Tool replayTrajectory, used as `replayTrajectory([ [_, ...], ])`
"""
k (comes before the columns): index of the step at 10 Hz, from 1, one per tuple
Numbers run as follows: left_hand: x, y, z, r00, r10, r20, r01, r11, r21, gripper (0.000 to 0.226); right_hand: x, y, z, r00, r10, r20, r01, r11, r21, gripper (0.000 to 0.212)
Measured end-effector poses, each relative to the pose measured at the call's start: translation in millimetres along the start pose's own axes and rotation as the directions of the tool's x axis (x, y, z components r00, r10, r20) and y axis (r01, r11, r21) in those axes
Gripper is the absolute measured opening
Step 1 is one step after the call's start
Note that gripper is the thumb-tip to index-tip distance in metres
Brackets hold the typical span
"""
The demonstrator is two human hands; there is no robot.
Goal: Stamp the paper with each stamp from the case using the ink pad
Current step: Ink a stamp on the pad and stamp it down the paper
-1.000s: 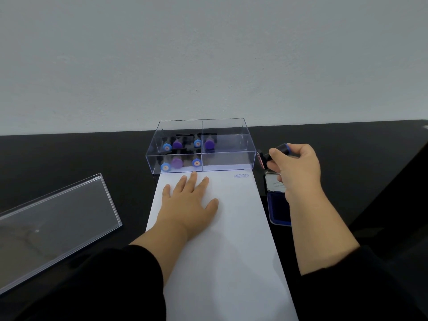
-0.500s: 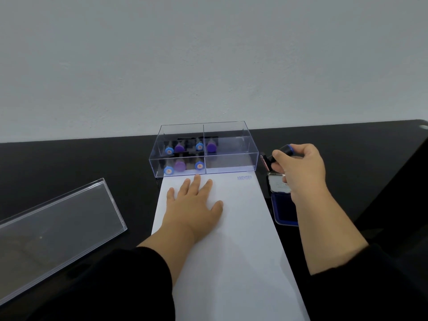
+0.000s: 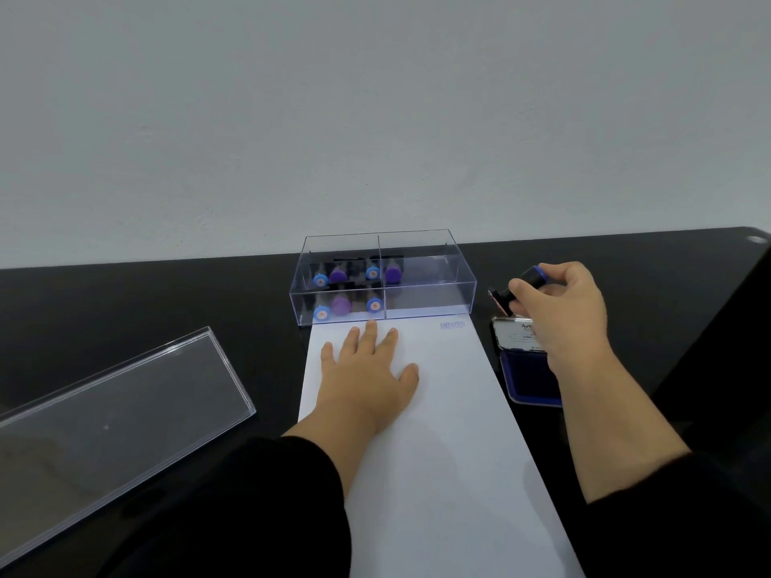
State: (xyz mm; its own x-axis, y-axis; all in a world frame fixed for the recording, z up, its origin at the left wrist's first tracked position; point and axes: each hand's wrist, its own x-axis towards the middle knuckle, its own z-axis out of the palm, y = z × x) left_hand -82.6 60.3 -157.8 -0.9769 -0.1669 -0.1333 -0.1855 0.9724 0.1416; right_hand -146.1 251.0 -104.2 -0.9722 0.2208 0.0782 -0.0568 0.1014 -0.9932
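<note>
Black bench under a plain wall. Left hand lay flat and unclenched on the paper, at 6 o'clock from the case. Right hand gripped a stamp above the ink pad, at 3 o'clock. One print done; judged next: return it to the case. Versus earlier frames, barely shifted.

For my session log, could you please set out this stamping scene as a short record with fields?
left hand: flat on the paper, palm down
right hand: holds a stamp tilted above the ink pad's far end
ink pad: open, right of the paper
case: clear, lid off, at the paper's far edge; seven stamps in its left half
case lid: on the table, left of the paper
marks on paper: one blue print, AMENDED, far right corner
</note>
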Motion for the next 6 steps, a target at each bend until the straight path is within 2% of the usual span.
replayTrajectory([
  [3, 0.1, -2.1, 0.4, 1.000, 0.007, 0.000, -0.007, 1.000, -0.006, 0.061, -20.0, -6.9, -20.1, 0.996, -0.085, -0.021, 0.082, 0.990, -0.111, 0.029],
  [4, 0.8, -2.5, 0.8, 1.000, 0.005, -0.007, -0.005, 1.000, -0.003, 0.061, -25.8, -4.2, -29.9, 0.990, -0.132, -0.048, 0.119, 0.971, -0.206, 0.028],
  [6, 2.5, -2.1, 0.5, 1.000, 0.003, -0.006, -0.003, 1.000, 0.003, 0.061, -35.5, 5.0, -43.2, 0.967, -0.256, -0.009, 0.215, 0.827, -0.520, 0.022],
])
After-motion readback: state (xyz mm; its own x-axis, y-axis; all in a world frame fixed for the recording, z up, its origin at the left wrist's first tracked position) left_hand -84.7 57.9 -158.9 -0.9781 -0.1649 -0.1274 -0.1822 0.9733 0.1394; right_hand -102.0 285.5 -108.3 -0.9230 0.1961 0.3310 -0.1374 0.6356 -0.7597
